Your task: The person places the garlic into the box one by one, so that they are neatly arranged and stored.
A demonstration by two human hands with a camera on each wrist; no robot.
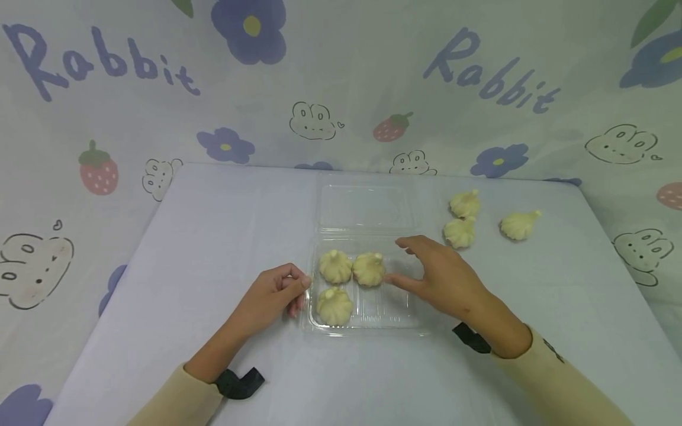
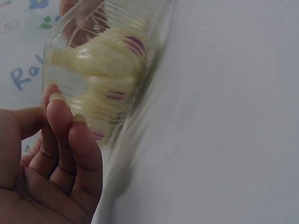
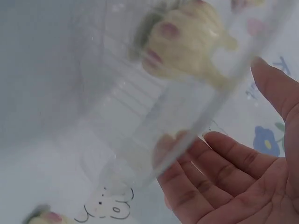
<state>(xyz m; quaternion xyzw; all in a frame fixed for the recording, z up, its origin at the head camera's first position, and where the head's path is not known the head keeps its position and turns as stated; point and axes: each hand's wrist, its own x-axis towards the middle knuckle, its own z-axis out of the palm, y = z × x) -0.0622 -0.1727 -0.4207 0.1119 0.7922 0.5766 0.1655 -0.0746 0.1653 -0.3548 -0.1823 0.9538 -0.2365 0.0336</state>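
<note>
A clear plastic box (image 1: pixel 383 324) lies on the table with its lid (image 1: pixel 367 207) folded back behind it. Three pale garlic bulbs are inside: one at back left (image 1: pixel 335 267), one beside it (image 1: pixel 369 270), one at front left (image 1: pixel 334 307). Purple streaks mark the bulbs (image 2: pixel 112 56) in the left wrist view. At the box's left rim my left hand (image 1: pixel 276 294) pinches the edge between thumb and fingers. Over the right part of the box, my right hand (image 1: pixel 447 278) has thumb and fingers spread apart, holding nothing. Its thumb tip is close to the back-row bulb.
Beyond the box at the right lie three more garlic bulbs: two close together, one behind (image 1: pixel 465 204) and one in front (image 1: pixel 460 232), and another (image 1: pixel 519 225) farther right. A white cloth covers the table (image 1: pixel 213 225). Behind it hangs a printed curtain (image 1: pixel 351 77).
</note>
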